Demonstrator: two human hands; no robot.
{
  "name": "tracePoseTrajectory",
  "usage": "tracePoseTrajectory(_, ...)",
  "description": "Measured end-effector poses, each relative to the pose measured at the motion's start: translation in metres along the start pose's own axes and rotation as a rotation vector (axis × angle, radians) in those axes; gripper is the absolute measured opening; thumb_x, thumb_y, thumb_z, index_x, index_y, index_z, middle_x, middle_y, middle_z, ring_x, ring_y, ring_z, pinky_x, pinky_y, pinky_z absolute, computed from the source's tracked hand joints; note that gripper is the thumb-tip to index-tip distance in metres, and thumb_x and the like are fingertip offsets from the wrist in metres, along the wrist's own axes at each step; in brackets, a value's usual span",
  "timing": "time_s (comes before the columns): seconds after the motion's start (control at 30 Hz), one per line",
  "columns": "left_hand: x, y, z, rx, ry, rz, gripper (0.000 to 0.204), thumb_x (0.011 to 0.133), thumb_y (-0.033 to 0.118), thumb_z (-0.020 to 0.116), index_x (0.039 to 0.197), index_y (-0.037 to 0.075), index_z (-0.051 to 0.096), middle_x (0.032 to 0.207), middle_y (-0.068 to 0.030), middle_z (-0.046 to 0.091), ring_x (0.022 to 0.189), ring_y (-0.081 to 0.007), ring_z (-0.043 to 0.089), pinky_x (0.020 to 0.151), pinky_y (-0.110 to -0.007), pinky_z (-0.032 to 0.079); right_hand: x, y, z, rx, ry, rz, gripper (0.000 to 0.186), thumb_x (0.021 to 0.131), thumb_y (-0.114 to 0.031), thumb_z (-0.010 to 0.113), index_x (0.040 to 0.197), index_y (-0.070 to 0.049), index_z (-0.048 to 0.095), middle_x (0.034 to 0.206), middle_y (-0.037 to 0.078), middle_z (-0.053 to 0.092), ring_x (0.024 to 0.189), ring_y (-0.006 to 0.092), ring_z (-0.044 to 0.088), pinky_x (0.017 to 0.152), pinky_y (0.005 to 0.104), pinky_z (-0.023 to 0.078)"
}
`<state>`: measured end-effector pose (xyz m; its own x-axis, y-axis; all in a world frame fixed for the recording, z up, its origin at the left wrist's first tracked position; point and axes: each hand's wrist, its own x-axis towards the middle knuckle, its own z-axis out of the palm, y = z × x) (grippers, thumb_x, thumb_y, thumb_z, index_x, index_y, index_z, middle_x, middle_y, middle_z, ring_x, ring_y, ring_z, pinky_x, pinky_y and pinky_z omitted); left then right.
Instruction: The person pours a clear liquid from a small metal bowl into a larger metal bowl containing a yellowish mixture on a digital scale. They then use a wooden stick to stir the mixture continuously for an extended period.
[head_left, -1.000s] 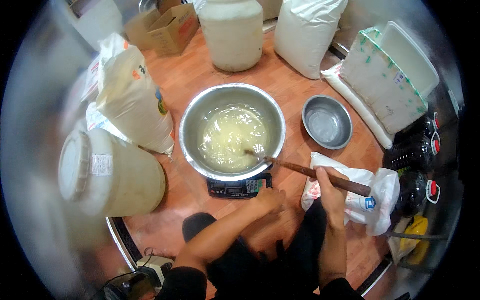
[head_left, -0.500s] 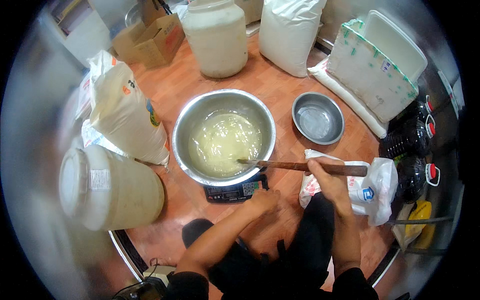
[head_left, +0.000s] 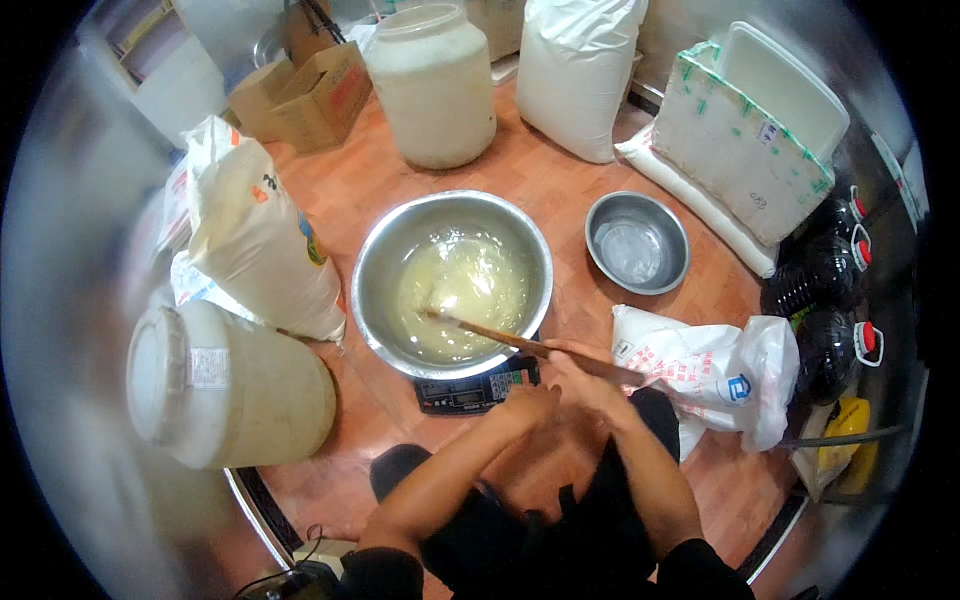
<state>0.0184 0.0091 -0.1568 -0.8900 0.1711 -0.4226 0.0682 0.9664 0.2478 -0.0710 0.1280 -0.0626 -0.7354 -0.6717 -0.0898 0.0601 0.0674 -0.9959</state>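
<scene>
A wide steel basin [head_left: 365, 300] holds pale yellowish, swirling liquid [head_left: 462, 285] and rests on a black digital scale [head_left: 465, 393]. My right hand [head_left: 588, 378] grips a long wooden stick [head_left: 520, 340], dark and broad at the handle end. Its thinner far end slants into the liquid, and the very tip is under the surface. My left hand [head_left: 528, 402] is at the right edge of the scale by its keypad, fingers curled in with nothing seen in them. The two hands are close together.
A smaller grey metal bowl [head_left: 638, 243] lies right of the basin. White plastic bags [head_left: 700, 365] are near my right knee. Plastic drums [head_left: 235, 385], tall sacks [head_left: 260, 235], a cardboard box [head_left: 320, 95], a foam box [head_left: 730, 140] and dark red-capped bottles [head_left: 830, 345] ring the floor.
My right hand has moved left and nearer to my left hand. The stick's tip has swept left through the liquid, and the stick now slants more steeply.
</scene>
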Motion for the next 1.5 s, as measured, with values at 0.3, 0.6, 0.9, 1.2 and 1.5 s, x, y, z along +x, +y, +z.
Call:
tracePoseTrajectory(0.3, -0.005, 0.01, -0.035, -0.182, -0.127, 0.028, 0.056, 0.091, 0.044, 0.062, 0.123, 0.0, 0.051, 0.122, -0.0248, 0.063, 0.109, -0.0415, 0.065, 0.085, -0.053, 0.054, 0.001, -0.081, -0.044, -0.257, 0.423, -0.097, 0.024, 0.094, -0.02, 0.066, 0.088, 0.002, 0.073, 0.074, 0.003, 0.067, 0.07, 0.0103, 0.06, 0.064, 0.0284, 0.048)
tracePoseTrajectory(0.6, -0.002, 0.011, -0.029, -0.092, -0.083, 0.017, 0.062, 0.09, 0.045, 0.061, 0.13, -0.001, 0.049, 0.122, -0.0252, 0.063, 0.113, -0.0411, 0.063, 0.087, -0.057, 0.052, 0.036, 0.035, -0.002, -0.016, 0.083, -0.109, 0.032, 0.094, -0.019, 0.068, 0.119, 0.0, 0.068, 0.097, 0.005, 0.07, 0.087, 0.012, 0.064, 0.078, 0.0267, 0.052)
tracePoseTrajectory(0.9, -0.006, 0.004, -0.016, -0.106, 0.012, 0.045, 0.063, 0.089, 0.047, 0.061, 0.126, -0.002, 0.049, 0.119, -0.0257, 0.063, 0.1, -0.0435, 0.067, 0.077, -0.055, 0.056, 0.002, -0.073, -0.068, -0.138, 0.271, -0.006, 0.025, 0.096, -0.021, 0.064, 0.089, 0.002, 0.072, 0.079, 0.004, 0.07, 0.072, 0.0117, 0.063, 0.069, 0.0296, 0.051)
tracePoseTrajectory(1.2, 0.005, 0.005, -0.024, -0.151, -0.088, 0.064, 0.058, 0.09, 0.044, 0.062, 0.123, -0.002, 0.05, 0.115, -0.0266, 0.065, 0.102, -0.0437, 0.066, 0.08, -0.054, 0.055, 0.018, 0.021, -0.008, -0.031, 0.139, -0.066, 0.022, 0.096, -0.019, 0.065, 0.101, 0.001, 0.074, 0.085, 0.004, 0.07, 0.077, 0.0101, 0.062, 0.072, 0.027, 0.051)
tracePoseTrajectory(1.5, 0.004, 0.005, -0.018, -0.06, -0.015, 0.058, 0.058, 0.086, 0.05, 0.066, 0.117, 0.001, 0.057, 0.118, -0.0224, 0.065, 0.101, -0.0398, 0.069, 0.077, -0.052, 0.057, 0.014, -0.016, -0.027, -0.06, 0.376, 0.095, 0.028, 0.097, -0.026, 0.064, 0.09, -0.001, 0.074, 0.08, 0.001, 0.069, 0.075, 0.0121, 0.062, 0.071, 0.0284, 0.05)
